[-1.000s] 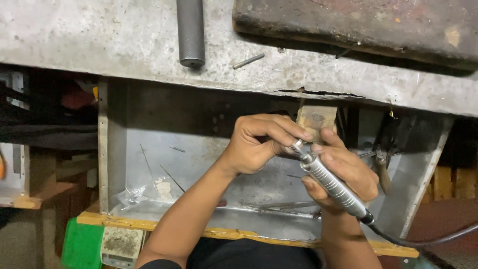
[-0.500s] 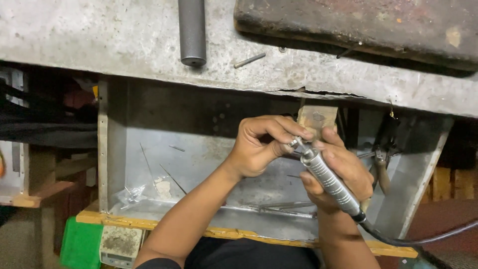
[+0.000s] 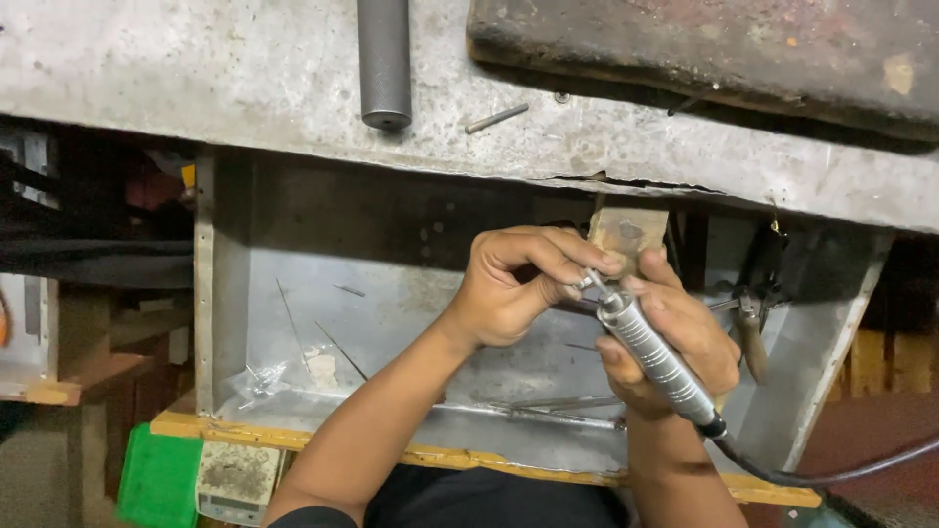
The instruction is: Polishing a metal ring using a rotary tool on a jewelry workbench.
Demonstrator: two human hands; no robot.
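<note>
Up top runs a scarred grey concrete bench edge, with a dark steel cylinder standing on it, a small loose metal pin lying beside that, and a rusty brown slab off to the far side. Below it sits a shallow sheet-metal catch tray, wooden-edged at the front, scattered with thin wires and a scrap of clear plastic.

Now to the hands, both working right at a pale wooden bench peg that juts out from under the bench. Right hand is wrapped around a knurled silver rotary handpiece, fingers closed snugly along the barrel, thumb riding on top near the nose. Its black cable trails away low to the right. The tool's long axis runs diagonally, tail low and toward the person, tip pointing up and left, straight at the other hand.

Left hand is curled tight, fingertips pinched together on something tiny just at the peg; the piece itself is hidden inside the pinch, so I can't tell what it is. The burr end meets those fingertips right there, touching or all but touching. So the workpiece lies up and left of the tool hand, directly in line with the barrel. A pair of dark-handled pliers hangs just beside the right hand.
</note>
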